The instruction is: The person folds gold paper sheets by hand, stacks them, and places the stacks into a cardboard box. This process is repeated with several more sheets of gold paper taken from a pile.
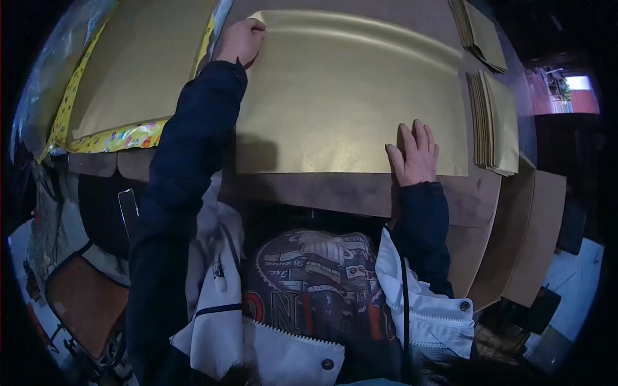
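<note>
Dark navy sleeves (pixel 170 193), a white zip-up vest (pixel 412 309) with snaps, and a printed shirt (pixel 315 276).

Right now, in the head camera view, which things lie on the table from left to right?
Gold paper on patterned wrap → left hand → large gold sheet → right hand → stacks of folded gold paper.

The patterned yellow wrapping sheet (pixel 122 138) lies mostly buried under a plain gold sheet (pixel 138 64) — only its border shows. The far stack of folded gold paper (pixel 479 32) is cut off by the top edge — its height is untellable.
</note>
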